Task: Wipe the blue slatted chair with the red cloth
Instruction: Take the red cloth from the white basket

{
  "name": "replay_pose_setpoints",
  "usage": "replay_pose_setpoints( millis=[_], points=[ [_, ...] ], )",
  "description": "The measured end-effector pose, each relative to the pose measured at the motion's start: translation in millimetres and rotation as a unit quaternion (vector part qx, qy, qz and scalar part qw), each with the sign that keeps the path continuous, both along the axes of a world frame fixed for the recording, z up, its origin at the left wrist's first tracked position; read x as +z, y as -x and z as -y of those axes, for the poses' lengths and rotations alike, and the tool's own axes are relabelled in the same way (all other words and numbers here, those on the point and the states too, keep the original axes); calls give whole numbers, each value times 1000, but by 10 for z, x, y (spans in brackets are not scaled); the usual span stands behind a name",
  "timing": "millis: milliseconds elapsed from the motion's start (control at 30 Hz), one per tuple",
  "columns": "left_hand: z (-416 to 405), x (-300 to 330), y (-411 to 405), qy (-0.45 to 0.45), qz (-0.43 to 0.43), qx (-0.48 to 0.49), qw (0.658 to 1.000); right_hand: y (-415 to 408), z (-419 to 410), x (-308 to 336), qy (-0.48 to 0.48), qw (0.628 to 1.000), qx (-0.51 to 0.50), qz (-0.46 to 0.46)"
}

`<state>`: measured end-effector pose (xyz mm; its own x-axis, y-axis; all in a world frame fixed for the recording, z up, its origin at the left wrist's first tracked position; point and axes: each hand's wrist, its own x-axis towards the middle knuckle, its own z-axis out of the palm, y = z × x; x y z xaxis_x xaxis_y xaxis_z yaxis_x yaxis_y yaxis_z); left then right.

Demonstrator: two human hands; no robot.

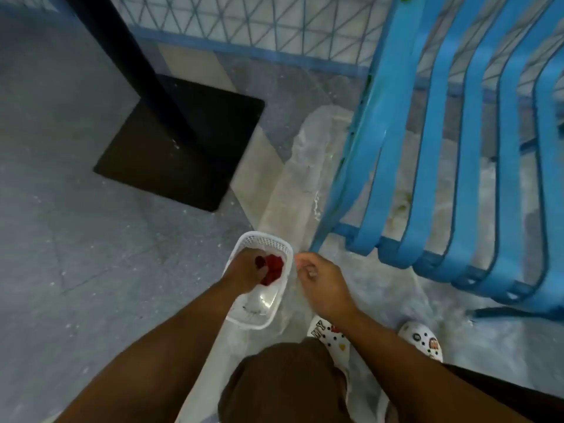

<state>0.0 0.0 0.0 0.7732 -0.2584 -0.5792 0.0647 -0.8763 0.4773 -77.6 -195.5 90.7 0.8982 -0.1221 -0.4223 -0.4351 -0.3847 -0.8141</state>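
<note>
A: Shown: the left hand reaches down into a white mesh basket on the floor, fingers curled onto the red cloth that lies bunched in the far end of it.

B: And the right hand?

A: It hovers just beside the basket's rim, fingers loosely curled, holding nothing that I can see. The blue slatted chair stands to the person's right, its nearest slat ends close to that hand, untouched by the cloth.

B: So the step is fetching the cloth. How should it be done well?

A: In my judgement: gather the whole bunch into the palm, so that no corner trails or snags on the mesh, and lift straight up. The right hand could steady the rim, since so light a basket may tip or lift with the cloth.

B: What else does the basket hold?

A: A pale, glossy item at the near end, under the left wrist; too blurred to name. The floor beneath looks wet. A black table base stands well apart, to the left.
</note>
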Motion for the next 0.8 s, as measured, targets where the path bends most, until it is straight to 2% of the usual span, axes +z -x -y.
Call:
replay_pose_setpoints(
  millis=[67, 167, 200, 300, 433, 500, 567, 600, 633, 667, 767, 800],
  points=[
    [59, -109, 2, -22, -36, 19, 999, -56, 29, -15, -6, 1000, -3, 0],
    [74, -340, 91, 32, -108, 151, 982, -17, 81, 22, -8, 1000, 5, -3],
    [101, -407, 96, 36, -94, 184, 978, -11, 114, 3, -5, 1000, 3, -8],
    [135, -427, 13, 85, -120, 330, 932, -7, 177, 17, 1, 1000, 9, -20],
    [236, -315, -68, 186, -202, 400, 874, 46, 252, -13, 11, 1000, 7, -12],
    [260, -297, -52, 116, -177, 338, 917, 102, 279, -3, 17, 1000, 8, -16],
    [204, -353, -27, 14, -111, 203, 973, 142, 275, -21, 13, 1000, 8, -24],
    [173, -414, -19, -47, -78, 108, 990, 159, 269, -6, 17, 1000, 9, -24],
    [154, -491, 7, -84, -56, 63, 993, 173, 271, -10, 19, 1000, 11, -19],
    [155, -526, 32, -109, -37, 46, 992, 174, 276, -15, 19, 1000, 13, -15],
    [213, -610, 87, -106, -8, 138, 985, 224, 307, -45, 20, 999, 24, -22],
    [205, -627, 89, -122, 0, 138, 983, 236, 311, -37, 22, 999, 29, -33]
  ],
)
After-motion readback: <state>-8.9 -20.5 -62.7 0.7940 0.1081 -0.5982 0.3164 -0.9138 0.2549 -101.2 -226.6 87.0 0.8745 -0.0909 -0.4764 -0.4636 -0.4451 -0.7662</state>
